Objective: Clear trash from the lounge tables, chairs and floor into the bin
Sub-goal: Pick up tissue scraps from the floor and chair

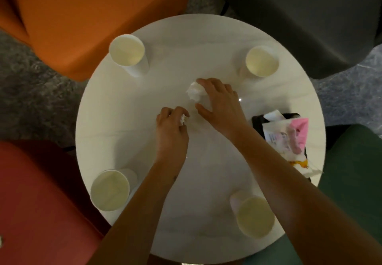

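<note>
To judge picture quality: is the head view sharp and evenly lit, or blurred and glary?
Head view: dim, warm light; everything slightly soft, print on the tissue pack unreadable; one tiny glare spot on the table beside the right hand; wide-angle bending toward the edges.

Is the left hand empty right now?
No, the left hand pinches a small crumpled tissue in its curled fingers.

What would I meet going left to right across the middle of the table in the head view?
left hand gripping a small tissue wad → crumpled tissue → right hand → tissue pack on the black tray
</note>
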The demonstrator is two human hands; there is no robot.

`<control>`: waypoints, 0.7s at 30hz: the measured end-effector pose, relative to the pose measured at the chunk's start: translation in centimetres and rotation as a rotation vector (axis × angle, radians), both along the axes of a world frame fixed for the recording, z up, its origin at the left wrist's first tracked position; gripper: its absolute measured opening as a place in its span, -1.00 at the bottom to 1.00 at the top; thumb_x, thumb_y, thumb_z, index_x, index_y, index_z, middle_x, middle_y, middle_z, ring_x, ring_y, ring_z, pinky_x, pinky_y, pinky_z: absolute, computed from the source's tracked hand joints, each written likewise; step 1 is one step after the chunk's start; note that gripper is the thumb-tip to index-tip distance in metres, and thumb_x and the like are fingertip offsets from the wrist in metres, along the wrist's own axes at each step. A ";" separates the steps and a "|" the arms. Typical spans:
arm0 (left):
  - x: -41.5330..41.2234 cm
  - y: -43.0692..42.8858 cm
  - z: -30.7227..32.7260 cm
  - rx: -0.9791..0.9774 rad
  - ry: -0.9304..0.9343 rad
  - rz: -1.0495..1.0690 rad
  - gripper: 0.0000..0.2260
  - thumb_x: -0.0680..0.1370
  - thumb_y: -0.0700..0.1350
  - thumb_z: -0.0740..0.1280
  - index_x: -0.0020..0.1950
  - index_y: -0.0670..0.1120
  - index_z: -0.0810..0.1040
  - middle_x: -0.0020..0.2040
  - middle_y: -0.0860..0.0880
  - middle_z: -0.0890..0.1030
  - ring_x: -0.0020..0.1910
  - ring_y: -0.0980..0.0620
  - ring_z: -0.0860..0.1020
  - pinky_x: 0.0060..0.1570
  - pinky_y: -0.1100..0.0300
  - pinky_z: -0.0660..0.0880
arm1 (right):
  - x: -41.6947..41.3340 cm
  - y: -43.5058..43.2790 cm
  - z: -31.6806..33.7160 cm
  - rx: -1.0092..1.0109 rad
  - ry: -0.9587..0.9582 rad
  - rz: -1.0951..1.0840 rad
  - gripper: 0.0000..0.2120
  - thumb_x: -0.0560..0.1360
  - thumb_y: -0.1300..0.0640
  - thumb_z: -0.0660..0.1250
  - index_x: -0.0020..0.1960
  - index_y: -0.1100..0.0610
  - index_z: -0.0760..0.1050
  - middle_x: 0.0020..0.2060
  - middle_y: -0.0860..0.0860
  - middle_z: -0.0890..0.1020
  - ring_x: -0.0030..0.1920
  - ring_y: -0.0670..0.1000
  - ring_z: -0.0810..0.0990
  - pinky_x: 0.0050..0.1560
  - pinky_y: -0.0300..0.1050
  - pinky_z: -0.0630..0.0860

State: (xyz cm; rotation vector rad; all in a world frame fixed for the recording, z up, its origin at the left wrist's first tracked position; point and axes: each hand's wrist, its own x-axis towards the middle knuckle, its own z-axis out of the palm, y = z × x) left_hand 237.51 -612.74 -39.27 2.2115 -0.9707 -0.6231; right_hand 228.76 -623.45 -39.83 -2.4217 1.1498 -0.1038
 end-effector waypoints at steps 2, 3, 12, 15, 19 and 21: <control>0.7 0.0 -0.1 -0.019 0.047 0.065 -0.77 0.47 -0.41 0.21 -0.09 -0.12 0.55 -0.08 -0.03 0.41 -0.10 -0.06 0.49 -0.16 0.22 0.47 | 1.1 -0.5 -0.9 0.009 0.075 0.054 -0.50 0.50 0.08 0.29 0.40 0.04 0.28 0.33 0.09 0.37 0.21 0.19 0.37 0.17 0.03 0.34; 1.0 0.0 -0.2 -0.022 0.072 0.098 -0.78 0.48 -0.39 0.21 -0.11 -0.10 0.54 -0.08 -0.03 0.41 -0.13 -0.05 0.49 -0.18 0.29 0.46 | 1.4 -0.5 -1.3 -0.002 0.098 0.074 -0.53 0.49 0.12 0.29 0.38 0.05 0.32 0.31 0.10 0.38 0.20 0.19 0.37 0.16 0.01 0.34; 1.8 0.7 0.2 -0.032 0.337 0.345 -0.85 0.51 -0.27 0.19 -0.07 -0.05 0.49 0.02 -0.05 0.44 -0.21 0.17 0.45 -0.22 0.40 0.41 | 2.1 1.7 0.0 0.198 -0.171 0.037 -0.89 0.42 0.35 0.32 -0.09 0.24 0.59 -0.15 0.11 0.58 -0.17 0.03 0.53 -0.20 -0.34 0.34; 2.5 1.0 1.7 -0.114 0.453 0.423 -0.86 0.52 -0.24 0.19 -0.07 -0.04 0.50 0.06 -0.07 0.46 -0.15 0.16 0.46 -0.18 0.28 0.41 | 2.5 3.3 2.4 0.295 -0.314 0.012 -0.82 0.38 0.32 0.41 -0.03 0.19 0.56 -0.15 0.05 0.59 -0.23 -0.13 0.50 -0.21 -0.47 0.39; 3.3 1.9 4.3 -0.244 0.559 0.453 -0.85 0.52 -0.20 0.20 -0.13 0.01 0.52 0.03 -0.08 0.50 -0.07 0.03 0.51 -0.06 0.13 0.48 | 3.2 5.8 4.6 0.430 -0.343 -0.004 -0.49 0.29 0.32 0.49 0.21 0.14 0.46 0.03 0.01 0.50 -0.30 -0.27 0.48 -0.24 -0.53 0.37; 3.4 2.7 5.5 -0.292 0.616 0.447 -0.81 0.54 -0.15 0.16 -0.16 0.07 0.51 0.00 -0.05 0.50 -0.05 0.02 0.52 -0.02 0.09 0.49 | 3.7 7.2 5.2 0.453 -0.397 -0.010 -0.38 0.28 0.33 0.51 0.29 0.11 0.41 0.08 -0.03 0.46 -0.31 -0.28 0.49 -0.25 -0.52 0.37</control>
